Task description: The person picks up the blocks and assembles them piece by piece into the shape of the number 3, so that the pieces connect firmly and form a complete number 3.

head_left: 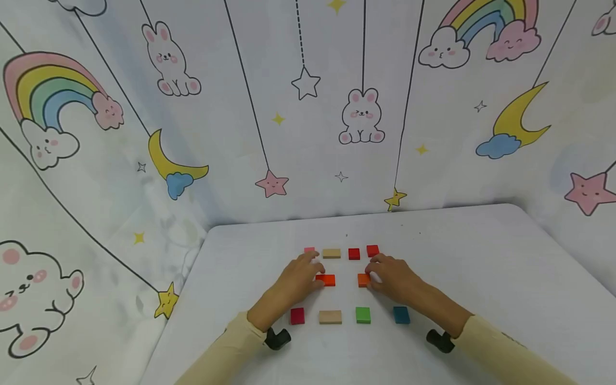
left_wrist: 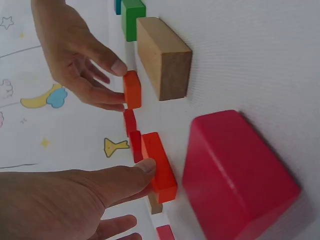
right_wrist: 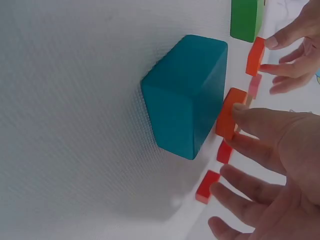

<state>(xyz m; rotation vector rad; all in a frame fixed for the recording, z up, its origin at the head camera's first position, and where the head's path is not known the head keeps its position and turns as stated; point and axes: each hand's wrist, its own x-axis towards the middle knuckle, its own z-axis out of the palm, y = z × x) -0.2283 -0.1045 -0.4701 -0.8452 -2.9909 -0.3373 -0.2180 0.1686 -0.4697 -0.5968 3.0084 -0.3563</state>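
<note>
My left hand (head_left: 297, 278) pinches a long red-orange block (head_left: 329, 280) at its left end. In the left wrist view its thumb presses the side of that red-orange block (left_wrist: 159, 167), the other fingers spread behind. Opposite, my right hand (head_left: 397, 275) holds a shorter orange block (head_left: 363, 280) between thumb and index finger; the right wrist view shows the thumb on the orange block (right_wrist: 231, 114). Both blocks are in the middle row on the white table, with a gap between them. A pink block (head_left: 309, 249) beyond the left fingers is partly hidden.
The far row also has a wooden block (head_left: 331, 253) and two red blocks, one (head_left: 354, 254) beside another (head_left: 372, 250). Nearer stand a crimson block (head_left: 297, 316), a wooden block (head_left: 330, 317), a green block (head_left: 363, 315) and a teal block (head_left: 401, 315) on the white table (head_left: 505, 299).
</note>
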